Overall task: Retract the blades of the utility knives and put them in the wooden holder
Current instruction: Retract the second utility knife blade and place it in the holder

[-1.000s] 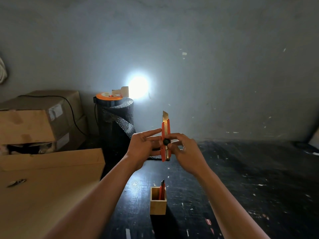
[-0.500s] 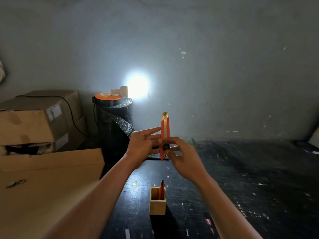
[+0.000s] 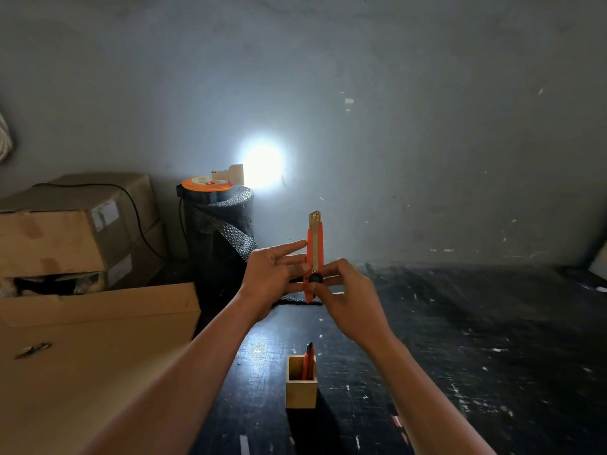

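I hold an orange utility knife [image 3: 314, 244] upright in front of me, above the dark table. My left hand [image 3: 274, 277] grips its lower body from the left, index finger stretched out. My right hand [image 3: 348, 293] pinches the black slider knob from the right. Only the brass tip shows at the knife's top; no blade sticks out past it. Below my hands a small square wooden holder [image 3: 301, 390] stands on the table with another orange knife [image 3: 308, 361] leaning inside it.
Cardboard boxes [image 3: 65, 231] are stacked at the left, with a flat cardboard sheet [image 3: 92, 349] in front. A black bubble-wrap roll [image 3: 220, 238] carries an orange cable reel and a lit lamp [image 3: 262, 165]. The black table [image 3: 460, 339] stretches right.
The blade that stuck out at the knife's top has slid back into the body, and the black slider knob has moved down. Both hands stay on the knife.
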